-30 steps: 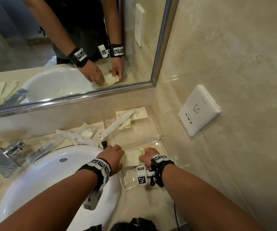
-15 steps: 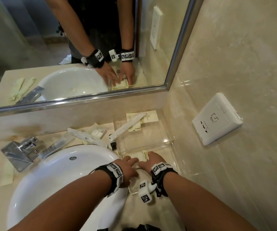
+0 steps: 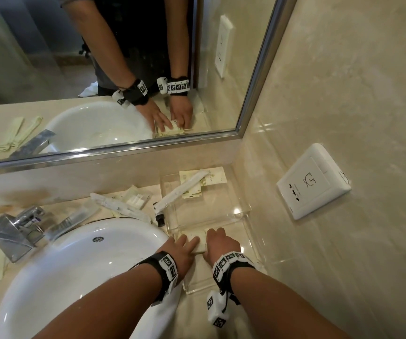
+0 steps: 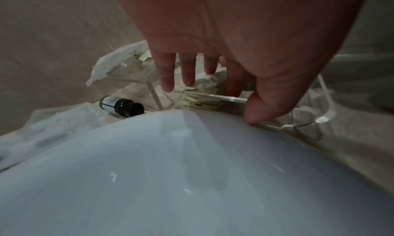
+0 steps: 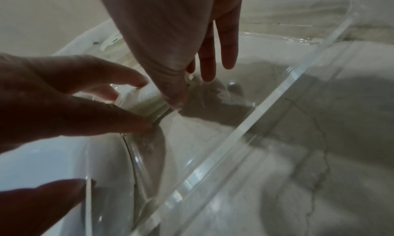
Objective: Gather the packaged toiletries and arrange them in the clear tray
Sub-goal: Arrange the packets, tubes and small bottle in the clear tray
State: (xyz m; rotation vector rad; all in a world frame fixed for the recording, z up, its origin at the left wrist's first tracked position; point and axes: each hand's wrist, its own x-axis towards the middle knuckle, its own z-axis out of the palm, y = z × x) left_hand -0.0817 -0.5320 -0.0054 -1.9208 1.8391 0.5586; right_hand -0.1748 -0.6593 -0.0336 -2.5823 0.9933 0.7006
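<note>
A clear tray stands on the counter right of the sink. A stack of cream packets lies flat in its near part. My left hand rests straight fingers on the stack from the left, and its thumb sits at the tray's rim. My right hand touches the stack's right edge with the thumb, its fingers hanging straight. More cream packets lie at the tray's far end. A long white wrapped item leans over the left wall.
Loose packets, a long white sachet and a small dark bottle lie between tray and faucet. The white sink fills the near left. The wall with a socket bounds the right. The mirror is behind.
My left hand has gone from a curled grip to straight fingers laid on the stack. Both hands stay at the tray's near part, and the stack now lies flat there.
</note>
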